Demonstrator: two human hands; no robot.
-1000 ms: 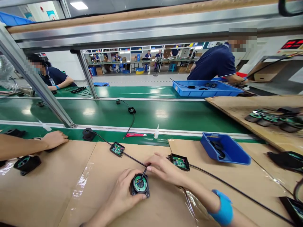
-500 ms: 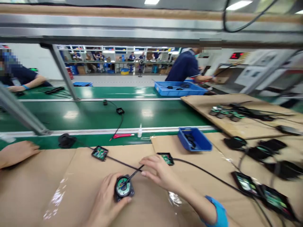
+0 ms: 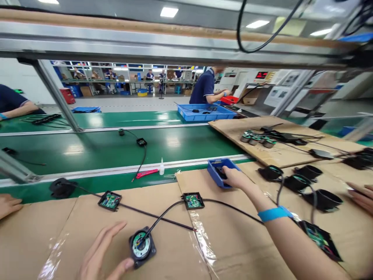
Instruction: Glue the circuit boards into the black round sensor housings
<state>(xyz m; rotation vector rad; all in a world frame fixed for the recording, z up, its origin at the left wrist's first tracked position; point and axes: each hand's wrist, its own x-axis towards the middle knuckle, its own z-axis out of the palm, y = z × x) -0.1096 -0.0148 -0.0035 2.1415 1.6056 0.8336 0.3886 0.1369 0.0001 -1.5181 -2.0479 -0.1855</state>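
My left hand [image 3: 100, 256] lies on the cardboard with fingers spread, its thumb at the lower left edge of a black round housing [image 3: 142, 245]. A green ring-shaped circuit board shows inside that housing. From its middle, a black cable [image 3: 163, 214] runs to a small black box with a green circuit board [image 3: 194, 200]. My right hand [image 3: 233, 177] reaches over the rim of a small blue bin [image 3: 215, 177] that holds black parts. Its fingertips are partly hidden among them, so I cannot see whether they grip one.
Another boxed circuit board [image 3: 110, 200] with its cable lies at left. A red utility knife [image 3: 147, 173] and a small white bottle [image 3: 161, 167] lie beyond the cardboard. Black cup-shaped housings [image 3: 322, 199] stand at right. Co-workers' hands [image 3: 8, 205] rest at both sides.
My right hand has let go of the cable and moved right and away into the blue bin. My left hand has opened from around the round housing. The view has swung right.
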